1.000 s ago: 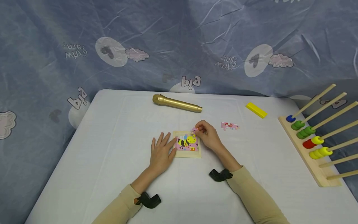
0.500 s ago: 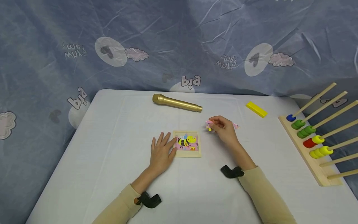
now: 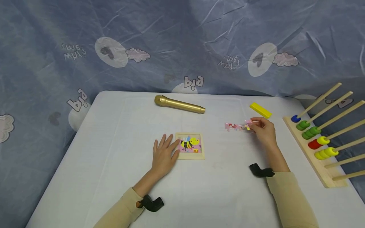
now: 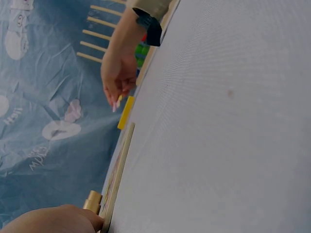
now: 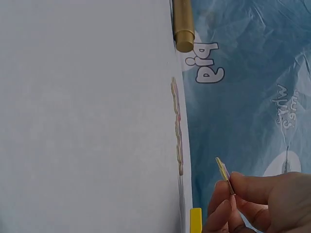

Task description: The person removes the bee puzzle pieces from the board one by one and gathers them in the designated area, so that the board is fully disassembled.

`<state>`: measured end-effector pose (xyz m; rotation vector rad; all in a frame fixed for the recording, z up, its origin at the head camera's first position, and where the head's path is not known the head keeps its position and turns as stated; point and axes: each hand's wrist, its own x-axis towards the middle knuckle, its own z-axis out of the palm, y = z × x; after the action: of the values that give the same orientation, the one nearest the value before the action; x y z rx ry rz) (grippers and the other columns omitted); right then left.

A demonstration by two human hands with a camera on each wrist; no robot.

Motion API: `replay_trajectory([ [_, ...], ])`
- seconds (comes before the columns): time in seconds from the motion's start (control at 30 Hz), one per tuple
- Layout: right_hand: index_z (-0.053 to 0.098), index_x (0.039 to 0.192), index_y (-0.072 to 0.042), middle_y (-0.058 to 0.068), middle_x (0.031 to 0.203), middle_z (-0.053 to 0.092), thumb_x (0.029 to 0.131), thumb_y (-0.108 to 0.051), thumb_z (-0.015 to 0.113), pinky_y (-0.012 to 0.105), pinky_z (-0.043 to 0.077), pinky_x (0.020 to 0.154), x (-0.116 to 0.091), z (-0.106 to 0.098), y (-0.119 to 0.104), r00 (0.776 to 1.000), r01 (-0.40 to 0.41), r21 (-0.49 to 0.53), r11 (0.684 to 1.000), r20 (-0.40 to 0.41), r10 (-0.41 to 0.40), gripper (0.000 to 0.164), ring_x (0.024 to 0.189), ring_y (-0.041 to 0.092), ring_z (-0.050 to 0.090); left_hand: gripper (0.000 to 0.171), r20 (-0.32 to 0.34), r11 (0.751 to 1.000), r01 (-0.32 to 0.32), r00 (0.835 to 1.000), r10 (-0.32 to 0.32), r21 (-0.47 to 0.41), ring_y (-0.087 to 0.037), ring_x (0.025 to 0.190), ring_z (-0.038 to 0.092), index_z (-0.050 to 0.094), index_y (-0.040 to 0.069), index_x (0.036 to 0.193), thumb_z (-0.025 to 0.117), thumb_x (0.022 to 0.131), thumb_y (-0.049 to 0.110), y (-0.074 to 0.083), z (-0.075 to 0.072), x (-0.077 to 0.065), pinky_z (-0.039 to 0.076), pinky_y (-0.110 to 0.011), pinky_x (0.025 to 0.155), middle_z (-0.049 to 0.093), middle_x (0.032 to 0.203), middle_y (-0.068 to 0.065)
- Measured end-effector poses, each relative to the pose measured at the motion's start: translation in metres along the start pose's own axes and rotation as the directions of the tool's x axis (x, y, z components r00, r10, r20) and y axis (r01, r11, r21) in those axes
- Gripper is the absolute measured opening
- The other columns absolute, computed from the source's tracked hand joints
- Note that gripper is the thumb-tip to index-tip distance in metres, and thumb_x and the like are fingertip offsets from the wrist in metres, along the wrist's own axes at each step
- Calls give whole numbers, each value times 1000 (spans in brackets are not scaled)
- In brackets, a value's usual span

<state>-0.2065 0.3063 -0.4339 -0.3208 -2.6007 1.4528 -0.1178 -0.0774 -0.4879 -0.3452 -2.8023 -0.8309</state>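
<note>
A bee puzzle (image 3: 189,146) in a light wooden frame (image 3: 190,156) lies mid-table. My left hand (image 3: 164,157) rests flat beside it with spread fingers, the fingertips on the frame's left edge. To the right, my right hand (image 3: 264,129) pinches a small pink and yellow puzzle piece (image 3: 248,125) between thumb and fingers. In the right wrist view the held puzzle piece (image 5: 223,171) is seen edge-on, above the tabletop. Joined pink puzzle pieces (image 3: 232,126) lie on the cloth just left of the held one.
A gold microphone (image 3: 179,104) lies at the back of the white table (image 3: 128,126). Behind my right hand is a yellow block (image 3: 260,110). A wooden bead counter (image 3: 322,152) with upright pegs stands along the right edge, before a blue-grey printed curtain (image 3: 176,41).
My right hand has carried the puzzle piece rightward from the frame's upper right corner, past the pink pieces to their right end. The left hand has stayed in place.
</note>
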Motion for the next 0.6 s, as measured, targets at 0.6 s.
replay_trajectory([
  [0.6,67,113,1,0,79,62,92,-22,67,15,45,54,9,-1,21,1000,-22,-245,969,15,26,31,60,-1,56,41,-13,1000,-9,1000,9,-4,-40,145,30,63,15,132,65,92,26,-1,0,0,14,-66,113,46,150,-14],
])
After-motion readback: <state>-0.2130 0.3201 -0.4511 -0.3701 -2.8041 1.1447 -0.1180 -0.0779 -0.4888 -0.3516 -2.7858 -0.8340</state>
